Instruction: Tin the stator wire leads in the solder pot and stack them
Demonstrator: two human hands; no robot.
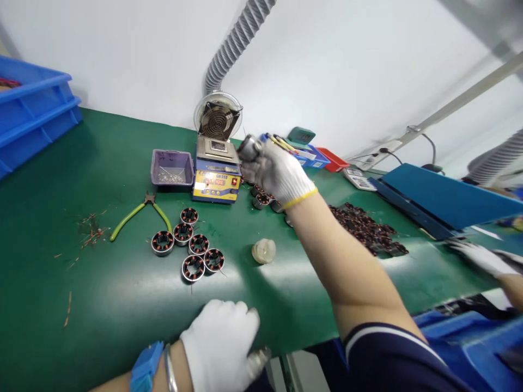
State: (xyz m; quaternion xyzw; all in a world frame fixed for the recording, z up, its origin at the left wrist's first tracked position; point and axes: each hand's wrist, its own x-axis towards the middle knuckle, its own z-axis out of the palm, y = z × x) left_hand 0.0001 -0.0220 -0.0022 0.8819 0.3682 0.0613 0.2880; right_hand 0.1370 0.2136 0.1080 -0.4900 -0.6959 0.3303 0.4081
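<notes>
My right hand (273, 169), in a white knit glove with a yellow cuff, holds a ring-shaped motor stator (250, 148) up beside the solder pot (216, 177). The stator is blurred, with its metal side showing. My left hand (224, 343), gloved in white, rests loosely curled at the near table edge; nothing shows between its thumb and fingers. Several stators with copper windings (193, 268) lie ahead of it. A small round jar (263, 251) stands to their right. Under my right hand, more stators (261, 200) are partly hidden.
Green-handled cutters (129, 220) lie open near copper wire scraps (93, 233). A purple bin (172, 152) stands left of the pot, and a fume hose (237, 46) hangs behind. Blue crates (36, 109) are far left. A dark heap of parts (368, 228) and a co-worker's gloved hand (482, 257) are right.
</notes>
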